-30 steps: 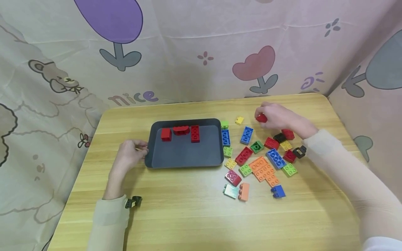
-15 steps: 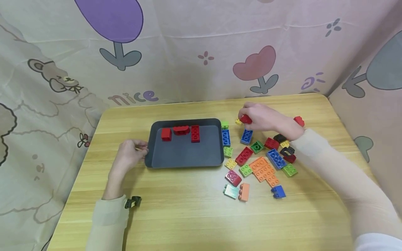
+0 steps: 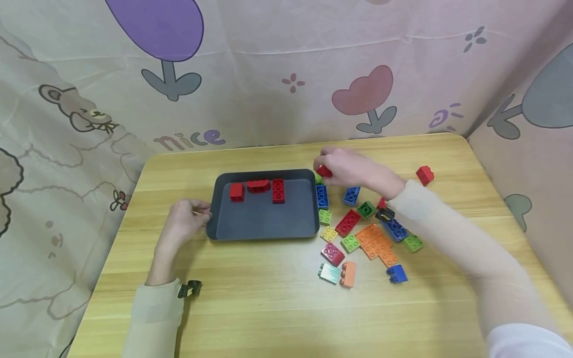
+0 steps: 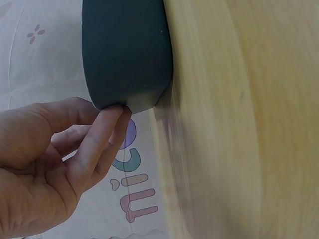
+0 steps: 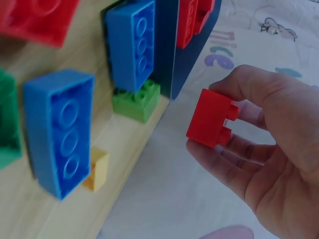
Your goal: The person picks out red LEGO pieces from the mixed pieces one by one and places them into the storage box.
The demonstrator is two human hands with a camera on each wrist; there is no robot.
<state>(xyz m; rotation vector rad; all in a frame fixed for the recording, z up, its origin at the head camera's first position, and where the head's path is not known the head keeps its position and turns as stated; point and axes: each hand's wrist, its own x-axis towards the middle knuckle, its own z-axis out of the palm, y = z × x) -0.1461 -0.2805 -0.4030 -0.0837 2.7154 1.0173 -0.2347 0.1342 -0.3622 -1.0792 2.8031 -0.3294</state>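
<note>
My right hand [image 3: 353, 168] pinches a red toy brick [image 5: 207, 118] between thumb and fingertips, near the tray's back right corner. The brick is in the air, its studs facing the palm in the right wrist view. At the other side, my left hand [image 3: 182, 221] holds the left rim of a dark grey tray [image 3: 259, 221] with its fingertips, as the left wrist view shows. Inside the tray, along the back, lie a red square brick [image 3: 237, 192], a red arched brick [image 3: 258, 186] and a long red brick [image 3: 278, 191].
Right of the tray lie several mixed bricks: a blue brick [image 3: 322, 197] against its wall, a dark red brick [image 3: 347, 222], a green brick [image 3: 366, 210] and orange bricks [image 3: 373, 241]. One red brick [image 3: 425, 175] sits apart at the far right. A patterned cloth [image 3: 268, 109] hangs behind the table.
My right hand has moved left with the red brick, from the right of the yellow brick to the tray's back right corner. The left hand and tray stay in place.
</note>
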